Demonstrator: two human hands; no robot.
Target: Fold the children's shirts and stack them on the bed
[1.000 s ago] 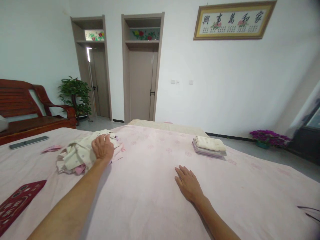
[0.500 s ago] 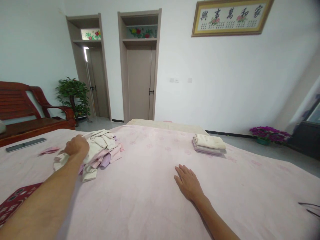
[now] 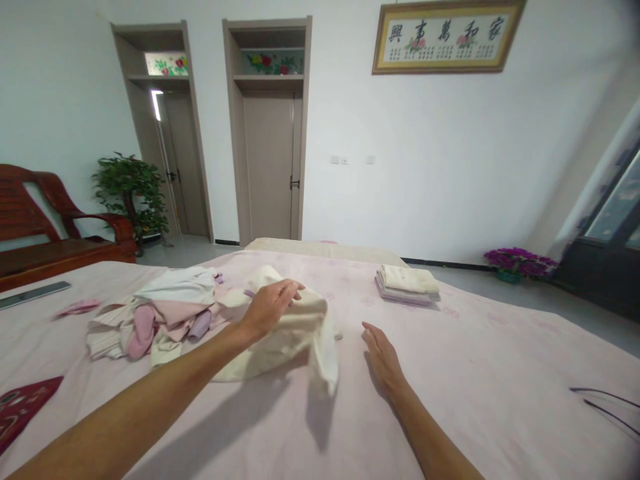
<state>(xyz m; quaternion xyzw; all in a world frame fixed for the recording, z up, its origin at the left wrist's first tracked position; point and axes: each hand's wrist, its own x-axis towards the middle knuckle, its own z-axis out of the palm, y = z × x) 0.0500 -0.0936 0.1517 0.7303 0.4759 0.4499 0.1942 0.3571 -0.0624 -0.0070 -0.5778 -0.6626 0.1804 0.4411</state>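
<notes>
- Wall frame [image 3: 447,37] reads "家和萬事興".
- Pink sheet [image 3: 450,373] on bed; white room w/ 2 doors [image 3: 270,167], plant [image 3: 127,193].
- Your L hand [image 3: 270,307] pinches cream cloth [image 3: 305,327], partly lifted off sheet, just right of pile [image 3: 160,310].
- Your R hand [image 3: 383,357] lies flat, fingers spread, on sheet near cloth.

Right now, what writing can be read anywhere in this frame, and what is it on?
"興事萬和家", left to right: large characters in the framed picture on the wall.
Small rows beneath them: too small to read.
On the red cloth at lower left: pattern only, nothing legible.
On the cream cloth in the left hand: no writing.
</notes>
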